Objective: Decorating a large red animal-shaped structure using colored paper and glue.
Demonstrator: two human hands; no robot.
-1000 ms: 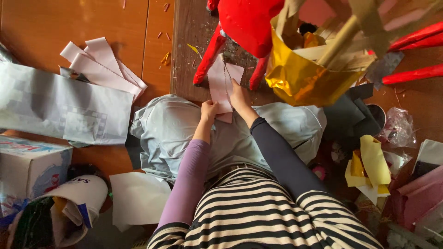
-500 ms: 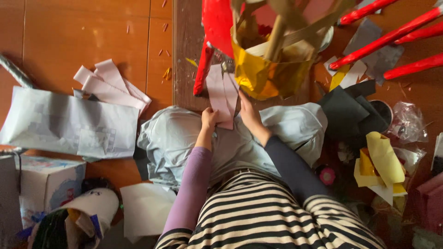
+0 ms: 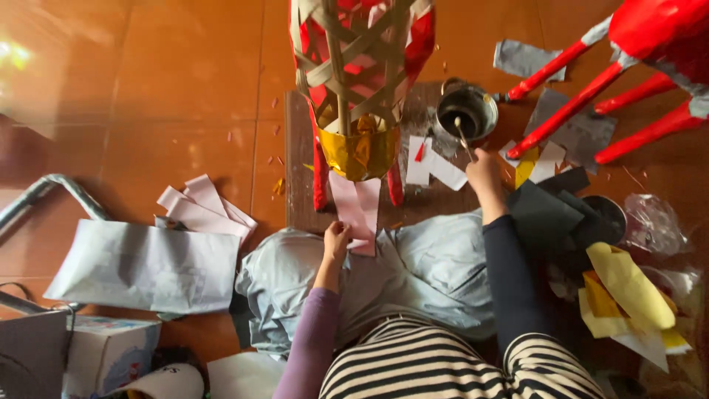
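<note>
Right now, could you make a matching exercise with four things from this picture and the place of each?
Things:
1. pink paper strip
2. metal pot
3. yellow paper sheets
4. grey paper sheet

Places:
A. on the floor, at the person's left
B. ahead of the right hand, on the dark board
C. under the left hand
D. on the floor, at the person's right

Pairs: 1-C, 2-B, 3-D, 4-A

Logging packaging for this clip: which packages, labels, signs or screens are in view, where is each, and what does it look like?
Cardboard box: bottom left on the floor, rectangular, white and pale blue with small red print.
Clear plastic bag: right edge, crumpled, transparent.
Grey paper sheet: left of the lap, flat, with faint print.
No signs or screens show.
</note>
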